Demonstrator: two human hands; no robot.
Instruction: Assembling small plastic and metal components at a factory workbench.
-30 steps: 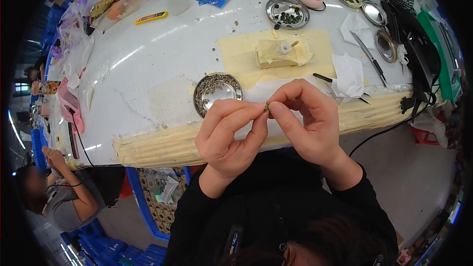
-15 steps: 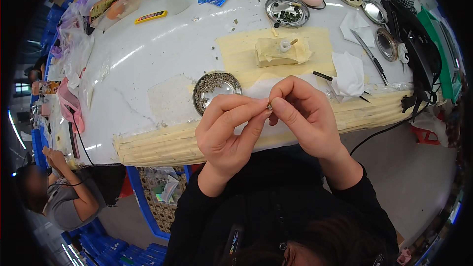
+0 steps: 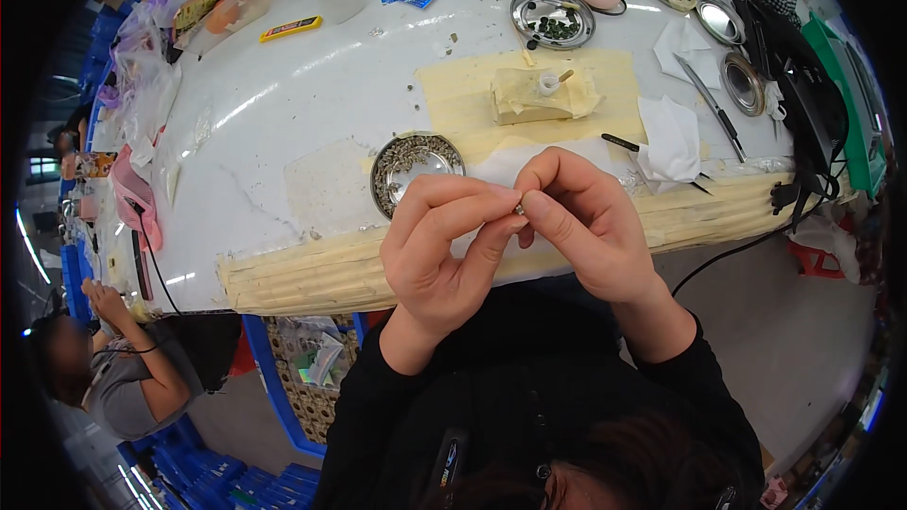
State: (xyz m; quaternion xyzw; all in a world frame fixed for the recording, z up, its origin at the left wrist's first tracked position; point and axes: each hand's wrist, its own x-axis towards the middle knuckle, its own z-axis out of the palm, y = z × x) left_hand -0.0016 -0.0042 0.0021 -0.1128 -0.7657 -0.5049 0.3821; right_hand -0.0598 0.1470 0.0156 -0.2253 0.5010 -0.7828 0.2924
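Observation:
A tiny metallic piece (image 3: 520, 210) is pinched between the fingertips of both hands, above the near edge of the table; it is too small to name. My left hand (image 3: 444, 246) closes on it with thumb and forefinger. From the other side, the thumb and forefinger of my right hand (image 3: 590, 227) meet it. Just beyond my left hand stands a round metal dish (image 3: 436, 162) with many small greyish-brown pieces in it. Past my hands lies a block wrapped in yellowish tape (image 3: 529, 106), with a small white cup (image 3: 548, 84) and a thin stick on top.
Black-handled tweezers (image 3: 620, 144) and a crumpled white tissue (image 3: 671, 137) lie right of the block. A pen-like tool (image 3: 710, 99) rests farther right. A metal plate (image 3: 592, 30) holds dark green bits. At left, another person (image 3: 142, 373) sits by the table.
Both hands stay together on the tiny piece, with my left fingers shifted slightly right. The piece looks slightly turned. Nothing on the table has moved noticeably.

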